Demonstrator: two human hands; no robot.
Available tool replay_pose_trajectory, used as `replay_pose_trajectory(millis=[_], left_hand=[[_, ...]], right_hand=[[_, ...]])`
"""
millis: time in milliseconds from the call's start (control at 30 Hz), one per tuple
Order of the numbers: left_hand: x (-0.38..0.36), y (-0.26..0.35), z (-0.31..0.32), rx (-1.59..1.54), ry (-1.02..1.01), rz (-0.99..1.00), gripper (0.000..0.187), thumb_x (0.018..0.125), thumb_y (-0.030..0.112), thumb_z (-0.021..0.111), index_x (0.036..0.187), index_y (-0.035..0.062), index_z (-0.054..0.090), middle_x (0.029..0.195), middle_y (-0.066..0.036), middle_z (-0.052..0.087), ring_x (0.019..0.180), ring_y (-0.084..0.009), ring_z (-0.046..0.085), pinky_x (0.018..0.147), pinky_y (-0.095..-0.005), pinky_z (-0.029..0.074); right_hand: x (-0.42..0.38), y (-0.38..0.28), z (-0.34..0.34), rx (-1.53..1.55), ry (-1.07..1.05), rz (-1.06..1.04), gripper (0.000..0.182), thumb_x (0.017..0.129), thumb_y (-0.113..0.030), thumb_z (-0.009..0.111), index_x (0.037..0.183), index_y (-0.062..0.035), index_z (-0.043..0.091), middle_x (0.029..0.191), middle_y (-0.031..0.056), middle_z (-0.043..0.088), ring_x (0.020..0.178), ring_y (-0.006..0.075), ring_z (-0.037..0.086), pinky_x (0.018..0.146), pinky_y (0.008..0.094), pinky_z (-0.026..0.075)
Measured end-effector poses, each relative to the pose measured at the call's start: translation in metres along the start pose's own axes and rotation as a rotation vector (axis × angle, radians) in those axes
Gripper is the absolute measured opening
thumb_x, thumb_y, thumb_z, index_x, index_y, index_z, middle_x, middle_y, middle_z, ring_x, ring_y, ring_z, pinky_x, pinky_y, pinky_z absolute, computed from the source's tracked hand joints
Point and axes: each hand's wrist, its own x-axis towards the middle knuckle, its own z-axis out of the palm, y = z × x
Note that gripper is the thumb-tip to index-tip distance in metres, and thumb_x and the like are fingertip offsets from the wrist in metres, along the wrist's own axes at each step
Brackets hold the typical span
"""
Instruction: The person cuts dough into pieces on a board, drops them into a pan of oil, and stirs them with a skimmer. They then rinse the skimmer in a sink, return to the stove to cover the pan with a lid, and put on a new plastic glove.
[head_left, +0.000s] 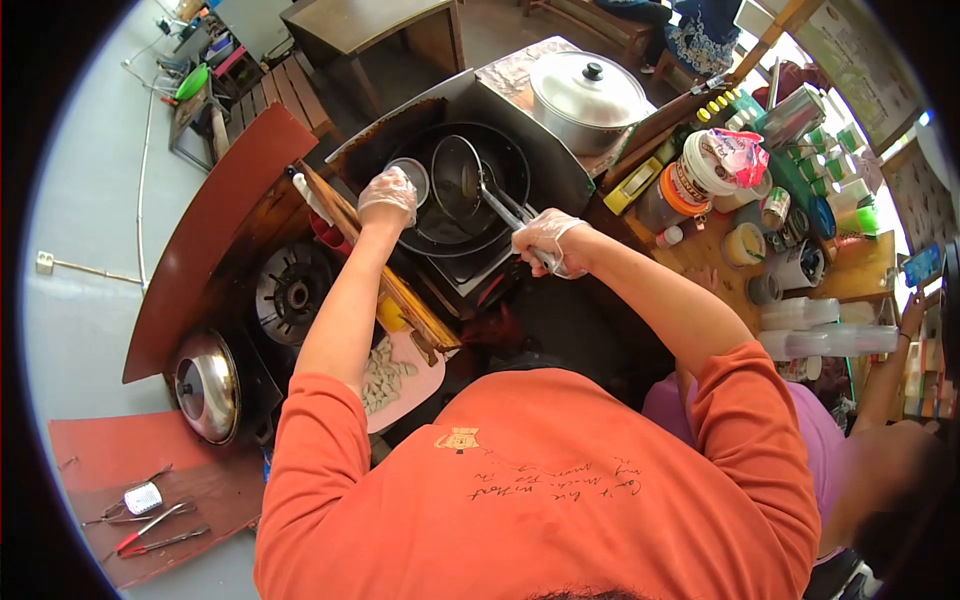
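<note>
My left hand (388, 198), in a clear plastic glove, is closed on the edge of a small round bowl (417, 177) over the left side of a dark wok (515, 165). My right hand (548, 242), also gloved, grips the long metal handle of a round strainer (457, 165). The strainer's head hangs over the middle of the wok, a short way right of the bowl. Dark liquid seems to lie in the wok, partly hidden under the strainer. Whether the bowl holds anything is hard to see.
A large lidded pot (588, 95) stands beyond the wok. A metal splash guard (400, 112) surrounds the back. A gas burner (297, 292) and a pink tray (415, 370) of pale pieces lie left. Tubs and cups crowd the right-hand table (715, 245), near a person in purple (815, 450).
</note>
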Motion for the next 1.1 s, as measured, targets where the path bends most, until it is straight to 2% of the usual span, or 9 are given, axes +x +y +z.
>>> replay_pose_trajectory(millis=[167, 300, 433, 533, 633, 867, 967, 1000, 1100], left_hand=[[0.006, 0.019, -0.01, -0.05, -0.001, 0.015, 0.016, 0.088, 0.015, 0.057, 0.095, 0.0033, 0.065, 0.099, -0.015, 0.071, 0.095, -0.0288, 0.07, 0.08, -0.04, 0.058], [0.018, 0.025, 0.007, -0.035, 0.05, 0.072, 0.021, 0.088, 0.013, 0.053, 0.093, 0.0028, 0.07, 0.097, -0.018, 0.072, 0.089, -0.0319, 0.072, 0.078, -0.0415, 0.058], [0.017, 0.04, 0.008, -0.08, -0.095, 0.003, 0.02, 0.086, 0.013, 0.057, 0.092, 0.0034, 0.073, 0.101, -0.017, 0.072, 0.093, -0.0315, 0.071, 0.079, -0.0409, 0.058], [0.009, 0.052, 0.009, 0.04, -0.255, 0.201, 0.022, 0.077, 0.014, 0.067, 0.095, 0.005, 0.075, 0.106, -0.014, 0.071, 0.1, -0.0292, 0.069, 0.084, -0.0388, 0.057], [-0.006, 0.065, 0.003, 0.06, -0.297, 0.262, 0.019, 0.081, 0.012, 0.062, 0.091, 0.0046, 0.075, 0.104, -0.017, 0.069, 0.099, -0.0285, 0.069, 0.085, -0.0383, 0.056], [-0.022, 0.055, 0.045, -0.144, 0.08, 0.308, 0.019, 0.085, 0.017, 0.057, 0.084, 0.0046, 0.071, 0.094, -0.016, 0.07, 0.087, -0.0324, 0.068, 0.08, -0.0384, 0.055], [-0.023, 0.049, 0.048, -0.159, 0.061, 0.291, 0.014, 0.074, 0.015, 0.059, 0.08, 0.009, 0.071, 0.089, -0.013, 0.071, 0.085, -0.0294, 0.069, 0.079, -0.0396, 0.055], [-0.015, 0.037, 0.095, -0.603, 0.083, 0.179, 0.012, 0.074, 0.017, 0.061, 0.075, 0.0105, 0.07, 0.085, -0.012, 0.071, 0.082, -0.0292, 0.069, 0.076, -0.0406, 0.055], [-0.01, 0.028, 0.086, -0.485, -0.017, 0.259, 0.011, 0.073, 0.019, 0.063, 0.071, 0.0114, 0.07, 0.078, -0.012, 0.07, 0.076, -0.03, 0.068, 0.072, -0.0418, 0.055]], right_hand=[[-0.012, -0.013, -0.011, -0.156, 0.108, -0.059, 0.011, 0.068, 0.002, 0.062, 0.06, 0.002, 0.055, 0.059, 0.0112, 0.054, 0.048, 0.0232, 0.057, 0.042, 0.0353, 0.05], [-0.017, -0.019, -0.021, -0.206, 0.081, -0.138, 0.014, 0.074, -0.005, 0.065, 0.065, 0.0018, 0.057, 0.06, 0.0082, 0.055, 0.047, 0.0174, 0.057, 0.044, 0.0327, 0.056], [-0.017, -0.025, -0.026, -0.239, 0.105, -0.157, 0.012, 0.074, -0.006, 0.065, 0.067, 0.0015, 0.058, 0.06, 0.0077, 0.056, 0.048, 0.0163, 0.056, 0.046, 0.033, 0.057], [-0.017, -0.026, -0.029, -0.225, 0.107, -0.159, 0.012, 0.074, -0.007, 0.065, 0.068, 0.0014, 0.058, 0.06, 0.0073, 0.056, 0.046, 0.0158, 0.056, 0.047, 0.0328, 0.057], [-0.018, -0.024, -0.032, -0.206, 0.096, -0.172, 0.014, 0.075, -0.007, 0.065, 0.066, 0.001, 0.058, 0.06, 0.007, 0.056, 0.046, 0.0154, 0.056, 0.047, 0.0325, 0.057], [-0.022, -0.022, -0.035, -0.158, 0.043, -0.199, 0.014, 0.071, -0.003, 0.064, 0.06, -0.0003, 0.056, 0.057, 0.0064, 0.052, 0.047, 0.0173, 0.055, 0.048, 0.0336, 0.056], [-0.024, -0.02, -0.037, -0.131, 0.041, -0.215, 0.014, 0.071, -0.002, 0.063, 0.06, -0.0004, 0.055, 0.058, 0.0063, 0.052, 0.047, 0.0174, 0.055, 0.048, 0.0346, 0.056], [-0.025, -0.02, -0.037, -0.139, 0.056, -0.215, 0.015, 0.071, -0.002, 0.063, 0.059, 0.0001, 0.055, 0.059, 0.0065, 0.052, 0.048, 0.0176, 0.055, 0.048, 0.0352, 0.056], [-0.022, -0.015, -0.043, -0.107, 0.045, -0.225, 0.015, 0.072, -0.002, 0.063, 0.06, 0.0004, 0.055, 0.059, 0.0066, 0.052, 0.048, 0.0176, 0.055, 0.048, 0.0352, 0.057]])
